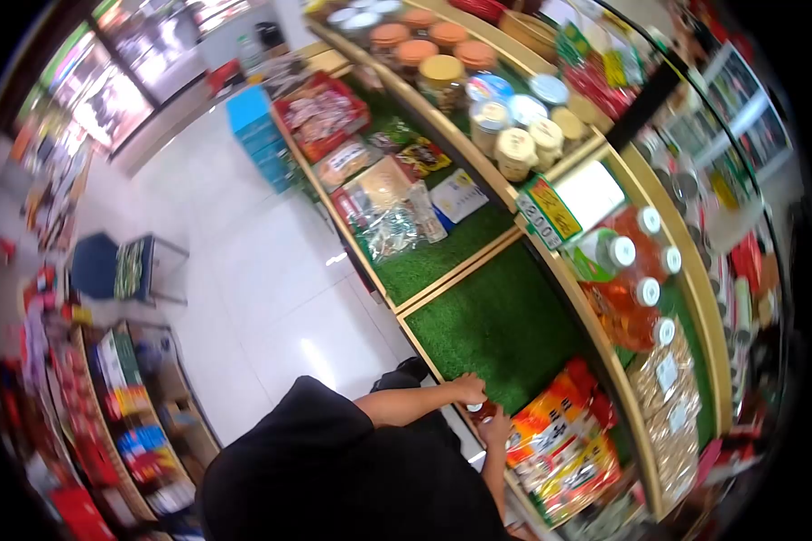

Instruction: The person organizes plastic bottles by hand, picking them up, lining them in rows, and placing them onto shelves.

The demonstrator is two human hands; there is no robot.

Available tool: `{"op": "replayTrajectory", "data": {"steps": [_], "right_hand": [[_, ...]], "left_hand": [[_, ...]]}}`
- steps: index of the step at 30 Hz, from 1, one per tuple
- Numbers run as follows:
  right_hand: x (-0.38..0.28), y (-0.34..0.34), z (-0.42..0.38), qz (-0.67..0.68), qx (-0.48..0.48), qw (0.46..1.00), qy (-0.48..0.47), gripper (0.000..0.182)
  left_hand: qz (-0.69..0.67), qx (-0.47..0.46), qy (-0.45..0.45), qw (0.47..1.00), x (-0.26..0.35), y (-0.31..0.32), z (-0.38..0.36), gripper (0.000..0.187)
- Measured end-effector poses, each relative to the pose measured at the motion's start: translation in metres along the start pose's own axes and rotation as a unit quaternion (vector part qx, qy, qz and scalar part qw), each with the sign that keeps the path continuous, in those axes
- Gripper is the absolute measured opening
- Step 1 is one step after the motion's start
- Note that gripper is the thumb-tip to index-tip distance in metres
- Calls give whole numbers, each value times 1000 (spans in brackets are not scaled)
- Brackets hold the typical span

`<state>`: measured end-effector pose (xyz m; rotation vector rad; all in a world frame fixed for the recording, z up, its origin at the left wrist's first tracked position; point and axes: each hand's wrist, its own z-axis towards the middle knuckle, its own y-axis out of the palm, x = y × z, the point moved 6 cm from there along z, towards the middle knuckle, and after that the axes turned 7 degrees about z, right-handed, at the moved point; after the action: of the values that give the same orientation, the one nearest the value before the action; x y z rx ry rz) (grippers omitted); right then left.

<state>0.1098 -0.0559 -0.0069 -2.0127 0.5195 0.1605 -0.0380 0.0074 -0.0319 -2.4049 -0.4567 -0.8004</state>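
My left hand (468, 389) is over the near edge of the green-lined shelf, its fingers curled at the top of a small dark reddish item (484, 411) with a whitish end. Just to the right, my right hand (494, 427) closes round the same item from the other side. The item is small and partly covered by my fingers, so its kind is unclear. Beside my right hand lie orange and red packets (559, 433) on the shelf. Green turf matting (496, 316) lines the compartment beyond my hands.
Wooden dividers edge the shelf (460, 270). Packaged snacks (388, 194) fill the compartment farther up. Bottles of orange drink (636, 288) and lidded jars (442, 81) stand on the upper tier. A blue box stack (260, 135) and a chair (122, 268) are on the floor at left.
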Motion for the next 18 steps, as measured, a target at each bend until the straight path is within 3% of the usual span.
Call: {"op": "replayTrajectory", "data": {"steps": [2,5,9,16,18], "right_hand": [[-5,-10,-9,-23,-30,999,4,74],[11,-6,-2,11,-9,997,-75,75],[7,-12,-4,27,66,990,-124,66],[0,-24,-32,50,150,981,-109,54],[2,-23,-33,64,158,978,-119,56]], "left_hand": [[9,14,1,1000,4,2,-5,50],[44,63,17,997,10,14,-20,50],[97,114,51,987,7,20,-36,57],[128,207,78,967,20,24,-51,64],[153,191,63,968,26,21,-48,66]]}}
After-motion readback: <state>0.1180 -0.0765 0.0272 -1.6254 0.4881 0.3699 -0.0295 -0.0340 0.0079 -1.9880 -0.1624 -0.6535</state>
